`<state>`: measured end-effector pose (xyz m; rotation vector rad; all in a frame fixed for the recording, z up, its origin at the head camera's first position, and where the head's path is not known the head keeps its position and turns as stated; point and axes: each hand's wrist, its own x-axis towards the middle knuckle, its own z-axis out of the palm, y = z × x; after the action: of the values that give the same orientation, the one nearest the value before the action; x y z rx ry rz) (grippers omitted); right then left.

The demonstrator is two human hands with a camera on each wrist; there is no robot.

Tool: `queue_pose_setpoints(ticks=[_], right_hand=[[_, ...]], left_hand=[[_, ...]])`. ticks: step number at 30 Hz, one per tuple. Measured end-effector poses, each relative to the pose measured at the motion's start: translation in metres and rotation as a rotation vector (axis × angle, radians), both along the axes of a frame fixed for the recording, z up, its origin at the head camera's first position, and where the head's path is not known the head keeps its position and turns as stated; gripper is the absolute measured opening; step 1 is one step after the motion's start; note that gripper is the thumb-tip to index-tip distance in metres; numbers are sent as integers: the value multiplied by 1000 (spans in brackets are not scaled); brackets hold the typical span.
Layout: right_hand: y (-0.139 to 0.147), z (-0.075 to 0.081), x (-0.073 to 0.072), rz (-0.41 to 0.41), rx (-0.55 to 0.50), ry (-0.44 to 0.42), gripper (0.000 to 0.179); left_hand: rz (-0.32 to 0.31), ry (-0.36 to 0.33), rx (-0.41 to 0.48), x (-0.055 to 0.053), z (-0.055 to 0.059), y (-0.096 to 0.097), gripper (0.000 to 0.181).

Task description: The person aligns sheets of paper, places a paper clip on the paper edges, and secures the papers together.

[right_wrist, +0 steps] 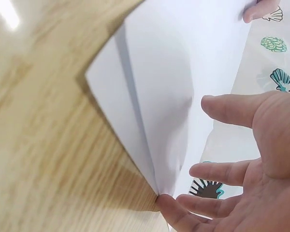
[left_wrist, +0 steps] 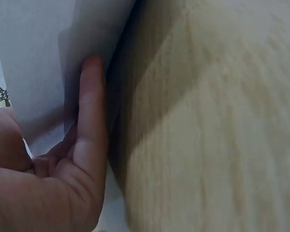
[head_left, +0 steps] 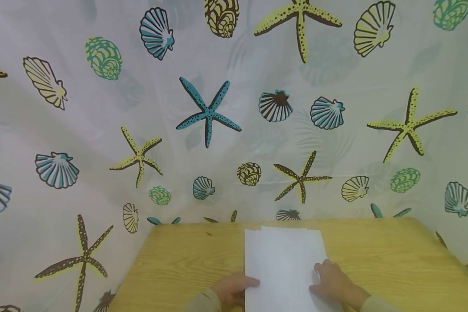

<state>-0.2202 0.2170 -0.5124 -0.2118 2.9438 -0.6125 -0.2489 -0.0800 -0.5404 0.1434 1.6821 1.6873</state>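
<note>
A stack of white paper sheets (head_left: pixel 282 260) lies on the wooden table in the head view, its top edges slightly uneven. At its left edge my left hand (head_left: pixel 235 288) pinches the sheets, thumb on top and fingers at the side and below. In the left wrist view one finger (left_wrist: pixel 91 106) of that hand stretches along the paper. My right hand (head_left: pixel 335 281) is at the stack's right edge. The right wrist view shows its thumb and fingers (right_wrist: pixel 222 173) spread, a fingertip touching the paper's edge, where the sheets (right_wrist: pixel 159 87) fan slightly apart.
A small paper clip (head_left: pixel 209 234) lies on the wooden table (head_left: pixel 191 255), toward the back left. Behind and on both sides hangs a white curtain (head_left: pixel 249 143) printed with starfish and shells, meeting the table's edges.
</note>
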Motion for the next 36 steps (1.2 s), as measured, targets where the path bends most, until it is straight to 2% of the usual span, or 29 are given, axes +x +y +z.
queue_pose_setpoints(ticks=[4, 10, 13, 18, 22, 31, 36], right_hand=[[0, 0, 0, -9, -1, 11, 56], [0, -1, 1, -22, -41, 22, 52], [2, -2, 0, -32, -59, 24, 50], [4, -6, -1, -52, -91, 49, 43], [5, -5, 0, -66, -140, 70, 38], [12, -1, 0, -79, -196, 73, 47], [14, 1, 0, -88, -190, 94, 46]], left_hand=[[-25, 19, 72, 4, -4, 2, 33], [5, 34, 105, 9, -2, 6, 35], [26, 22, 81, 9, -2, 8, 36], [124, 8, -13, 8, -3, 12, 38], [186, 11, -41, 7, -3, 13, 42], [206, 22, -58, 6, 0, 10, 46], [188, 32, -44, 4, -1, 8, 47]])
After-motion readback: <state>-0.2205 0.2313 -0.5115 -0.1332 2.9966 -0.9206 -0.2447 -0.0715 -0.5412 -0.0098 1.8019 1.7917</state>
